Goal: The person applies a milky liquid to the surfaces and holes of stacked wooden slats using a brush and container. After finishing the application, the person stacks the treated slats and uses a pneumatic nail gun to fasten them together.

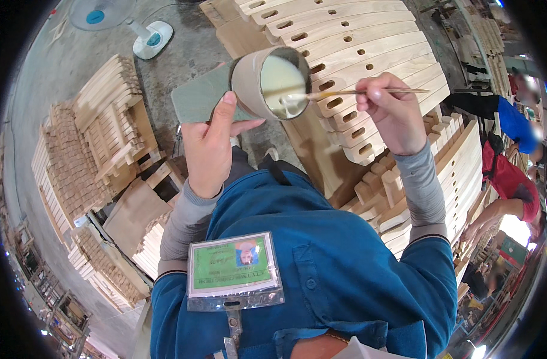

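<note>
My left hand (210, 143) is closed on a cardboard-coloured cup (244, 87), its thumb pressed against the side. The cup is tilted toward me and holds a pale, creamy liquid (279, 78). A flat grey-green piece (195, 94) sits between that hand and the cup; its exact kind is unclear. In my right hand (396, 110) a thin brush (336, 93) is pinched between thumb and fingers, lying almost level. Its wet bristle end is inside the cup mouth, at the near side of the liquid.
Beyond my hands lies a row of pale wooden slats (351, 42) with oval slots. More wooden parts (387, 185) stand at my right. Stacked wood pieces (76, 155) fill the left side. A standing fan (154, 39) is at the far left. Other people (515, 173) work at the right.
</note>
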{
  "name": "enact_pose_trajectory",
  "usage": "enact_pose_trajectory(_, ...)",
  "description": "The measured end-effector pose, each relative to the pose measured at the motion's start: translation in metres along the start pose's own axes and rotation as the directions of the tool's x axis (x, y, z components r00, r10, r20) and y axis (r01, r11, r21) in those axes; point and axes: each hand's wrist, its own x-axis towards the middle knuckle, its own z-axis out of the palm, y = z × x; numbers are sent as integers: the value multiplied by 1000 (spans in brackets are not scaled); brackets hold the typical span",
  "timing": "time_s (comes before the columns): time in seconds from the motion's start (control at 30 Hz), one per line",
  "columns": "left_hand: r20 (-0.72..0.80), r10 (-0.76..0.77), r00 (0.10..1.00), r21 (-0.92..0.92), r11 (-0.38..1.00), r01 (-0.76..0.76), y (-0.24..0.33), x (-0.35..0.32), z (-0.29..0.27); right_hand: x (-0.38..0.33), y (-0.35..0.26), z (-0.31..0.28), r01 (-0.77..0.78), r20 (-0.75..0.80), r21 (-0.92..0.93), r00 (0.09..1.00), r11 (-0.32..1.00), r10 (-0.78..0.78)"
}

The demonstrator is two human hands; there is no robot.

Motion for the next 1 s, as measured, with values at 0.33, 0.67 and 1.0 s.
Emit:
enact_pose_trajectory(0.33,-40,-103,994,-21,995,102,-19,7,-32,70,13,-42,141,-141,-304,972,942,-190)
enact_pose_trajectory(0.67,-82,-95,992,-35,995,93,-18,8,-40,74,25,-15,300,190,-728,952,616,-240)
enact_pose_trajectory(1.0,-66,-8,998,8,1000,8,-4,6,-32,78,14,-7,399,286,-870,887,290,-362)
